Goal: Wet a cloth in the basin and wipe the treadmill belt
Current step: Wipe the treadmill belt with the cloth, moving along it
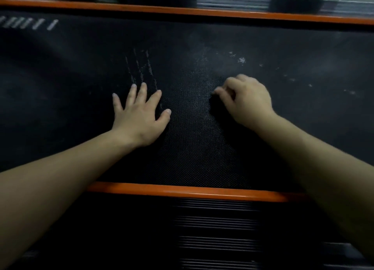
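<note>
Dusty treadmill belt [202, 148] under flat, spread left hand [139, 115] and curled right hand [245, 99], grip unclear.

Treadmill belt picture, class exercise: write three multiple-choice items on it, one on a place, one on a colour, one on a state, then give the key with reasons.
1. Where does the left hand rest?
A. on the treadmill belt
B. on the near rail
C. in a basin

2. What colour are the rails edging the belt?
A. blue
B. orange
C. white

3. How is the right hand held?
A. flat, fingers spread
B. raised off the belt
C. curled, fingers bent down on the belt

Key: 1 A, palm flat on the dark belt. 2 B, both strips are orange. 3 C, knuckles up, fingers tucked; no cloth can be made out.
</note>
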Demonstrator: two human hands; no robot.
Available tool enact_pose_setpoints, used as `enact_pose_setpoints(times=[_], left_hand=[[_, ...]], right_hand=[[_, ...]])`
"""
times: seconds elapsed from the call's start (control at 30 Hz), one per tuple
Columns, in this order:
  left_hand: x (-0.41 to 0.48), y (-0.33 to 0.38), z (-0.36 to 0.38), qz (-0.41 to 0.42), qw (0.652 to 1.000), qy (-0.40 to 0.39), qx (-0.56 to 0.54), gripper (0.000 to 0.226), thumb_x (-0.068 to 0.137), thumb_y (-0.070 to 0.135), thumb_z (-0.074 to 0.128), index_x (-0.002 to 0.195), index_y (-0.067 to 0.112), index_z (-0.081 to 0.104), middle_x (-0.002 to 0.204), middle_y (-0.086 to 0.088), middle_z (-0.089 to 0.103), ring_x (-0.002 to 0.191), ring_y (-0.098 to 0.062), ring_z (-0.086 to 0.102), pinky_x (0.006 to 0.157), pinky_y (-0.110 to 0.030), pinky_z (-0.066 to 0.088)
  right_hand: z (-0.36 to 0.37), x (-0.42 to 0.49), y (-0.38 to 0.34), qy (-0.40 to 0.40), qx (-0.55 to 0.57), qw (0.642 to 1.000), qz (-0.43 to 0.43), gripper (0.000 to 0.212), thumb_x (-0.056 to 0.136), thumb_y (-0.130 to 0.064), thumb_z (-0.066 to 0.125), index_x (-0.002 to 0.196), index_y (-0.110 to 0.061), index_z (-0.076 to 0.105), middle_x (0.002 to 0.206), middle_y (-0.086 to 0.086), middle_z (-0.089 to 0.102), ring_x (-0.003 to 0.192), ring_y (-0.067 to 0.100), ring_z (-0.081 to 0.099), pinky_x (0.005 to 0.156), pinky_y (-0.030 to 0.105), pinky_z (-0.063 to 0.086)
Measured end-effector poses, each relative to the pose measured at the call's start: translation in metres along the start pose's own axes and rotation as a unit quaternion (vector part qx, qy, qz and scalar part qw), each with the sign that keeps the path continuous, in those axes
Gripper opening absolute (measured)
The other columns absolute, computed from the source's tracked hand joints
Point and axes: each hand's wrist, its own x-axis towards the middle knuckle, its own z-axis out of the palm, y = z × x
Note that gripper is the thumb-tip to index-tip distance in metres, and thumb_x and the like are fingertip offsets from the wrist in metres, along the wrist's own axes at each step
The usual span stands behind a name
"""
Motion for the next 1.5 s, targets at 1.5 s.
enact_pose_setpoints(times=[1.5], left_hand=[[0.126,0.057,-0.005,0.046,0.999,0.003,0.02,0.077,0.095,0.073,0.009,0.16,0.034,-0.003,0.167,-0.017,-0.016,0.151,-0.033,-0.025,0.117,-0.065,-0.014]], right_hand=[[0.071,0.248,0.064,-0.011,-0.032,0.997,0.071,0.038,0.095,-0.059,0.043,0.093,-0.024,0.059,0.107,0.009,0.065,0.1,0.034,0.061,0.078,0.039,0.044]])
